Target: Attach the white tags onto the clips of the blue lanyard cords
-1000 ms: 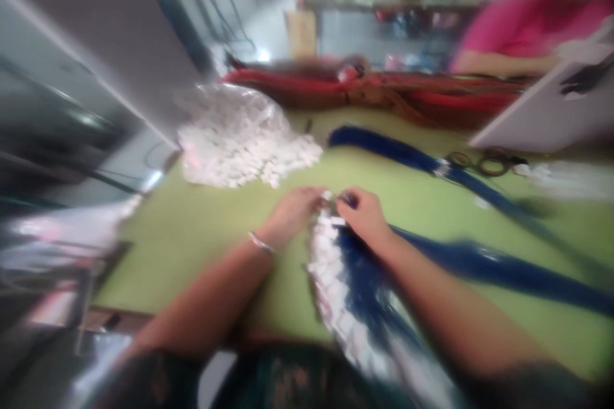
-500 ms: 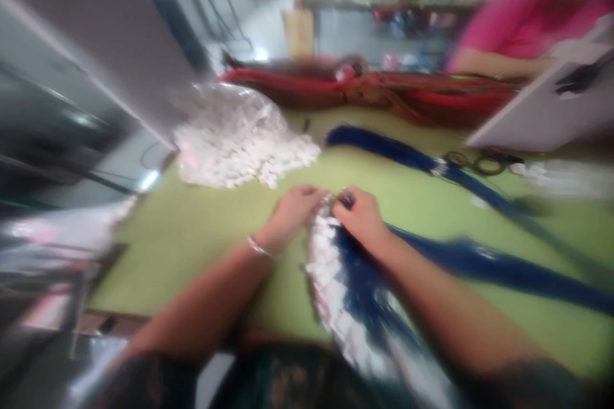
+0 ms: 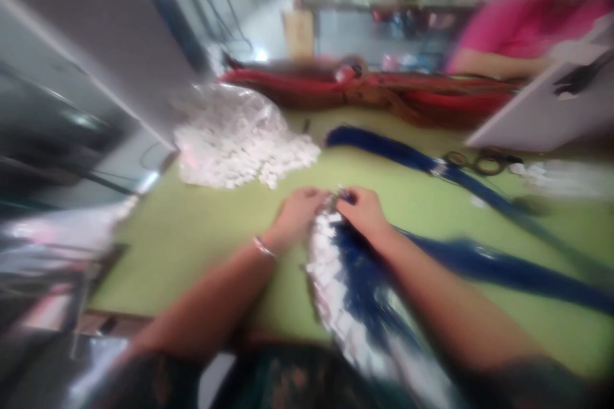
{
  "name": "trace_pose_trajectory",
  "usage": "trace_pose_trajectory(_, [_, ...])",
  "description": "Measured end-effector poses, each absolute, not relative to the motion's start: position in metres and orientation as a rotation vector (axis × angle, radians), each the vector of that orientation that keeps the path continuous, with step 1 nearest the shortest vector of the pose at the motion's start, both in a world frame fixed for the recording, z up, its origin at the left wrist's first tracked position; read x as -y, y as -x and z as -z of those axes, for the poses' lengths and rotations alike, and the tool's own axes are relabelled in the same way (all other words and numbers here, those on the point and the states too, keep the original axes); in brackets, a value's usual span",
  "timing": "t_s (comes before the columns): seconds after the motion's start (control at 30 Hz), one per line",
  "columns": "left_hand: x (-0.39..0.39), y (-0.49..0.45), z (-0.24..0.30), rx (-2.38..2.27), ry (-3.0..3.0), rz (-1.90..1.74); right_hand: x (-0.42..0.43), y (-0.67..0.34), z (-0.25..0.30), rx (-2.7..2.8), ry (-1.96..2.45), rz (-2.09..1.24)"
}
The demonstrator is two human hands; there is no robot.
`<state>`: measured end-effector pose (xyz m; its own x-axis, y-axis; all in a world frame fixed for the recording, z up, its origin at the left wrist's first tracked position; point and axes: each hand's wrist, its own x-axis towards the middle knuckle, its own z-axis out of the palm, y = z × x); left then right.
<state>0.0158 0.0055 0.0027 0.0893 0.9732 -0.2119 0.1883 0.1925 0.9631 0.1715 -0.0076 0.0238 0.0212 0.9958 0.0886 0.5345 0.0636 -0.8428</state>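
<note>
My left hand (image 3: 301, 211) is closed in a pinch at the top end of a row of small white plastic connectors (image 3: 330, 291). What its fingertips hold is too blurred to name. Beside it, my right hand (image 3: 367, 214) has its fingers curled round dark blue wire, a bit of which shows at the fingers. The two hands nearly meet. Below them fan blue wires (image 3: 362, 275), their ends lined with the white connectors, running down towards my lap. More blue wire (image 3: 465, 255) stretches off to the right from under my right forearm.
A clear plastic bag (image 3: 240, 134) spills white connectors on the green tabletop (image 3: 201, 223). Behind my hands lies a tied blue wire bundle (image 3: 388, 148), with scissors (image 3: 489, 163) next to it. Red and brown wires (image 3: 307, 86) line the back. A person in a pink sleeve (image 3: 518, 32) is across.
My left hand has shifted slightly to the right, closer to my right hand. My right hand has moved a little right as well. The bag and the wire bundles stay put.
</note>
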Motion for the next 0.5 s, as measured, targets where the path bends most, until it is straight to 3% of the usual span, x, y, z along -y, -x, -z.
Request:
trace_pose_trajectory(0.3, [-0.003,-0.016,-0.006,-1.317,-1.322,-0.788,0.009,-0.171,-0.031,1.527,1.528,-0.885])
trace_pose_trajectory(0.5, [-0.001,0.005,-0.017,-1.101,-1.705,-0.595,0.008,-0.176,-0.037,1.195,1.472,-1.091])
